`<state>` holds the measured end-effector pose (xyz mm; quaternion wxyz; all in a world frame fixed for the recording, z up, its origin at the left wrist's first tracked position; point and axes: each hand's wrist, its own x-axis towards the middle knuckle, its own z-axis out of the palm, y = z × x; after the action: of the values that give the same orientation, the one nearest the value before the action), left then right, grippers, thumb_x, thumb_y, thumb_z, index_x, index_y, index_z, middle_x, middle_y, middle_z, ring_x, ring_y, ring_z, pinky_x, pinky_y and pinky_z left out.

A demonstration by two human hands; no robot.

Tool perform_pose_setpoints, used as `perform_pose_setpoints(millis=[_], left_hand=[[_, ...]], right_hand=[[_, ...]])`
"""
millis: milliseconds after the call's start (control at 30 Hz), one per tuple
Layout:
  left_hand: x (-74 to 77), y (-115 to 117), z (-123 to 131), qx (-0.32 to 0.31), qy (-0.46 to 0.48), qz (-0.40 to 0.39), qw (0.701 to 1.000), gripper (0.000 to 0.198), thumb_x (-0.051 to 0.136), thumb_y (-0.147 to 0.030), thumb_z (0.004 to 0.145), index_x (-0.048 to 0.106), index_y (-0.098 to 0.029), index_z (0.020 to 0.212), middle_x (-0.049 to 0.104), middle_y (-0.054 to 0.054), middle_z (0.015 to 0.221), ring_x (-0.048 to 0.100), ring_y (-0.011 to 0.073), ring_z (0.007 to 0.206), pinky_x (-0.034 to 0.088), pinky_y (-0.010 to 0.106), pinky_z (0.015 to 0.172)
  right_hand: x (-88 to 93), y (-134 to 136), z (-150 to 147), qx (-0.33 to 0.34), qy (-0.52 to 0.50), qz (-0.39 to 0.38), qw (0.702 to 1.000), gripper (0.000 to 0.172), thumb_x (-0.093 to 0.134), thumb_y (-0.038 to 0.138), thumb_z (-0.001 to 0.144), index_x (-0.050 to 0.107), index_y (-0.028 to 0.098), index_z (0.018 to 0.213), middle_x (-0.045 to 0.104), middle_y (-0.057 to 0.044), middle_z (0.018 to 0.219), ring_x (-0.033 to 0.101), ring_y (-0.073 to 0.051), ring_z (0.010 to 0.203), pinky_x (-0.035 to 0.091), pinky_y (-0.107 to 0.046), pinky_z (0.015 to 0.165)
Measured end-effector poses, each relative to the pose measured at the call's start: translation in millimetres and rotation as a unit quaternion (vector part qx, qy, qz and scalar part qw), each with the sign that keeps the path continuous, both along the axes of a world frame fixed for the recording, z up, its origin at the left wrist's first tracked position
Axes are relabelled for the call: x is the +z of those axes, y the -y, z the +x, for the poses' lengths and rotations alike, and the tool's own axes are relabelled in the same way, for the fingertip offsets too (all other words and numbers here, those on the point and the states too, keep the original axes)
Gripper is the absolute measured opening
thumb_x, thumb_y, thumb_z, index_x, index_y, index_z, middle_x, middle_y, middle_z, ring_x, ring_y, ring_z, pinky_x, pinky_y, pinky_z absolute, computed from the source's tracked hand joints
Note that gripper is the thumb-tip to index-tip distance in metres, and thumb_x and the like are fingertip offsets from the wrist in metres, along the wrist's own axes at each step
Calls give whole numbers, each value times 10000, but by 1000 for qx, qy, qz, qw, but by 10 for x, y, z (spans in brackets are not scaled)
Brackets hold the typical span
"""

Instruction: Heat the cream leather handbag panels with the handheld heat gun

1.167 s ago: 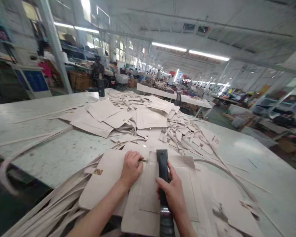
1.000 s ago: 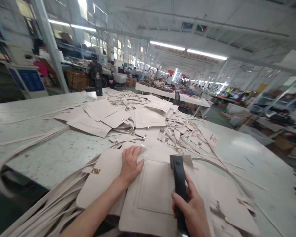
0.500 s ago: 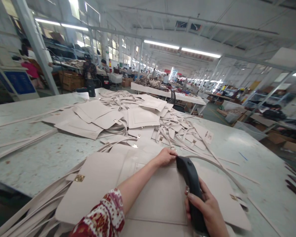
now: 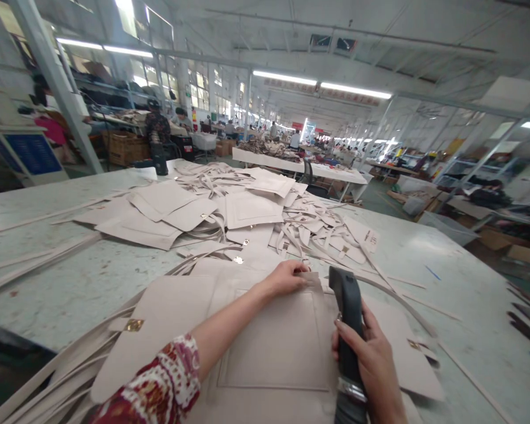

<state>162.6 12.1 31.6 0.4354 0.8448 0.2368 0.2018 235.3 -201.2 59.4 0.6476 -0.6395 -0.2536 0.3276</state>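
A beige leather bag panel [image 4: 274, 335] with a stitched rectangular pocket lies on the table in front of me. My left hand [image 4: 287, 278] rests at its far top edge, fingers curled and pinching a small beige tab there. My right hand [image 4: 371, 359] is wrapped round a black hand-held tool [image 4: 348, 318] with a metal collar, held upright just right of the panel, its head near the left hand's fingers. A second beige panel with a gold clasp [image 4: 133, 324] lies under it to the left.
The pale green worktable [image 4: 92, 277] carries a large heap of beige panels and straps [image 4: 256, 212] beyond my hands. Loose straps hang over the near left edge. Other people work at tables and shelving farther back in the hall.
My left hand has slid from the panel's left side to its top right edge. The right hand has swung the black tool rightwards off the panel. The view has shifted left.
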Motion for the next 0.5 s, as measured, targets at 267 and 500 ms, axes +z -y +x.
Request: perform_pose_setpoints(millis=[267,500], left_hand=[[135,-109,-831,34,-126,168,977,158,634,-293,607,603,-180,713,561,0,669,498,157,661,343,232,597],[1037,-454,-1122,93,-79,309,943,233,472,-311,773,541,-153,616,453,-27,562,442,104,594,282,206,584]], right_hand=[[11,417,-50,-73,-23,-22,997,973,726,443,592,199,192,1370,577,38,479,504,-160,404,420,-244,378],[-121,818,-65,-63,-25,-65,996,1034,716,502,588,120,216,1383,608,21,526,554,-189,435,447,-260,419]])
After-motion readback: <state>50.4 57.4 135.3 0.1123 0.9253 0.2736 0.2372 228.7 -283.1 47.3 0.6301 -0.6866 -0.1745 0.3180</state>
